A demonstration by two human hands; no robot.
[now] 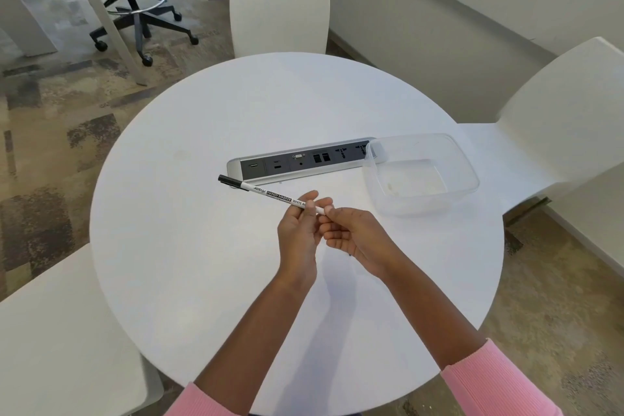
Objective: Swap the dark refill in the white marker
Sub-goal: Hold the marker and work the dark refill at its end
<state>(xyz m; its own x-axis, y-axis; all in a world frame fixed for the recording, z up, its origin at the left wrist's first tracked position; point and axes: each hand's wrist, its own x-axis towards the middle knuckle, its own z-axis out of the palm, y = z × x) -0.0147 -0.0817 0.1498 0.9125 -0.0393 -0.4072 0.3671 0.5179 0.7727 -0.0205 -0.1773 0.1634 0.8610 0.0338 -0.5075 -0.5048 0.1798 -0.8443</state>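
Observation:
A slim white marker (266, 193) with a black cap at its far left end and black lettering is held above the round white table (189, 213). My left hand (299, 230) grips the barrel near its right end, fingers curled round it. My right hand (354, 233) pinches the marker's white rear end between thumb and fingertips. The dark refill is not visible; it is hidden inside the barrel or by my fingers.
A grey power and data strip (304, 160) lies across the table's middle. A clear plastic container (422, 176) sits at its right end, near the table's right edge. White chairs (280, 7) stand around the table; a wheeled stool (135, 10) is at the far left.

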